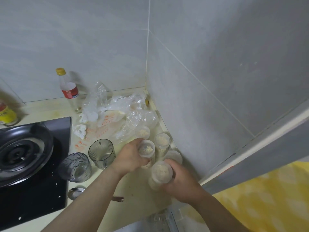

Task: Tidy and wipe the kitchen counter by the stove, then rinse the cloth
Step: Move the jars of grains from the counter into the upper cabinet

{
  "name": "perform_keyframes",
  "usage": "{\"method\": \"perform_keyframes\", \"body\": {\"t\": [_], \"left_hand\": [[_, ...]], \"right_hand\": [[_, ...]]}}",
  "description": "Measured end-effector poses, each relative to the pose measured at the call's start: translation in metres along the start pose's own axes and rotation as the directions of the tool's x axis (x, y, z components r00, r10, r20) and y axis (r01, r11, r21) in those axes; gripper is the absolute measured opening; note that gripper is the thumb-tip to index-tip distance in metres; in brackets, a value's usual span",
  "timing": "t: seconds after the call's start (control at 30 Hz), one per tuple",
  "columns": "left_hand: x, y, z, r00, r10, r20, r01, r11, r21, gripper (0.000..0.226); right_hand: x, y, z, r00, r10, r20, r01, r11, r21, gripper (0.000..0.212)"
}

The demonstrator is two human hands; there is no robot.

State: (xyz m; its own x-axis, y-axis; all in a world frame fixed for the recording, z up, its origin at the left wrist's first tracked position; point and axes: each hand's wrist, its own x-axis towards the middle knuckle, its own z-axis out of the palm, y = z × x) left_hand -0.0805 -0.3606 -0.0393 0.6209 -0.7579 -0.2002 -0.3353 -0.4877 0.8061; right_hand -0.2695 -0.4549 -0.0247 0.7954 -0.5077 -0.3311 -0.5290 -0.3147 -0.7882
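Cream counter [50, 113], hands [129, 158] gripping cups [146, 149] of pale crumbs

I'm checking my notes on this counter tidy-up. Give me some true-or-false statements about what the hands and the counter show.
1. The left hand grips a plastic cup of pale crumbs. True.
2. The right hand holds nothing. False: it grips a second cup of crumbs.
3. The bottle by the wall has a yellow cap. True.
4. The ribbed glass lies on its side. False: it stands upright.
5. A spoon lies beside the stove. True.
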Motion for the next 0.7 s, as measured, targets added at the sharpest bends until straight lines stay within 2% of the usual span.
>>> {"method": "perform_keyframes", "body": {"t": [0.2, 0.33, 0.47, 0.6, 0.7], "left_hand": [[-0.027, 0.028, -0.02, 0.996, 0.039, -0.081, -0.052, 0.985, -0.167, 0.046], [-0.052, 0.06, -0.049, 0.986, 0.064, -0.154, -0.097, 0.971, -0.218, 0.085], [-0.081, 0.098, -0.091, 0.95, 0.157, -0.269, -0.222, 0.948, -0.229, 0.096], [-0.107, 0.129, -0.134, 0.882, 0.205, -0.425, -0.316, 0.926, -0.208, 0.076], [-0.13, 0.155, -0.169, 0.847, 0.241, -0.473, -0.359, 0.916, -0.178, 0.061]], "right_hand": [[-0.015, -0.021, -0.024, 0.99, -0.077, -0.121, 0.087, 0.993, 0.082, 0.057], [-0.023, -0.055, -0.049, 0.968, -0.157, -0.198, 0.185, 0.974, 0.13, 0.052], [-0.028, -0.099, -0.071, 0.939, -0.265, -0.219, 0.305, 0.937, 0.171, 0.054], [-0.032, -0.147, -0.084, 0.907, -0.344, -0.243, 0.401, 0.882, 0.249, 0.057], [-0.037, -0.186, -0.091, 0.855, -0.451, -0.255, 0.511, 0.815, 0.274, 0.052]]}}
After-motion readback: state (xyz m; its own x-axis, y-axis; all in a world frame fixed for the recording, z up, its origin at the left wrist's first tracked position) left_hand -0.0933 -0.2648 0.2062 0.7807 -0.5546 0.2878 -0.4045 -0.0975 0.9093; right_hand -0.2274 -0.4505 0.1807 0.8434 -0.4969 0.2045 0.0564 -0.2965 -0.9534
